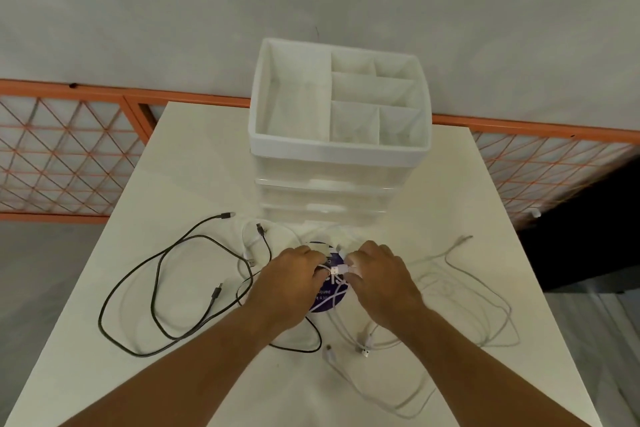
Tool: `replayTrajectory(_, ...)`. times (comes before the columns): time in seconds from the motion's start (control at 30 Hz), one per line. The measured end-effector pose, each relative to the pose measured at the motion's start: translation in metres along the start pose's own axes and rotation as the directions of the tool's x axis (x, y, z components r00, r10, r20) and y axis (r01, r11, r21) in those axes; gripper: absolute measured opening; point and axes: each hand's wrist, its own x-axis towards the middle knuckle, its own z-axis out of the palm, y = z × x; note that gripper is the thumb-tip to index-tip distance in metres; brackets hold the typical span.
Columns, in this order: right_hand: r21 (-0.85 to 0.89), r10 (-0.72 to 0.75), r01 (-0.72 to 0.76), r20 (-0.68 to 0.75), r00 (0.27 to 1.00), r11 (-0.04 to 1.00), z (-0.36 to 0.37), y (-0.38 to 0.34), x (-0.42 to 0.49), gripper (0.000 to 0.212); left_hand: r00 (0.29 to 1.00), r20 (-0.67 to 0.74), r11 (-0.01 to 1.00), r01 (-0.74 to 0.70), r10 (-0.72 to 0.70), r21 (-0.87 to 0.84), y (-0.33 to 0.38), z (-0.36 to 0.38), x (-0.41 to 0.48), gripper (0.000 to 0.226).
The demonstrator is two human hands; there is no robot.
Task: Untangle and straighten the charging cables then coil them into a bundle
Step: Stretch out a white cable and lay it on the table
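Note:
Several charging cables lie tangled on the white table [180,156]. A black cable [156,288] loops wide on the left, with its plugs near the table's middle. White cables [485,319] loop on the right and trail toward the near edge. My left hand [291,284] and my right hand [381,277] meet at the centre over a purple round sticker [329,302]. Between them they pinch a white cable by its USB plug [336,270], the right fingers on the plug, the left on the cord beside it.
A white plastic drawer unit [341,149] with an open divided top tray stands at the back middle of the table. Loose white plugs [363,350] lie near the front. An orange lattice railing [69,156] runs behind the table.

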Motion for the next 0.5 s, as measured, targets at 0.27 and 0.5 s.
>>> replayTrajectory(0.27,0.328,-0.055,0.096,-0.132,0.990,0.940,-0.039,-0.012,-0.020,0.023,0.995,0.046,0.925,0.096,-0.085,-0.367,0.040,-0.030,0.006,0.018)
replayTrajectory(0.5,0.513,0.042,0.126,-0.303,0.952,0.849,-0.100,-0.008,-0.041,0.015,0.996,-0.079,0.978,-0.044,0.028,-0.206,0.056,-0.107,0.005,0.016)
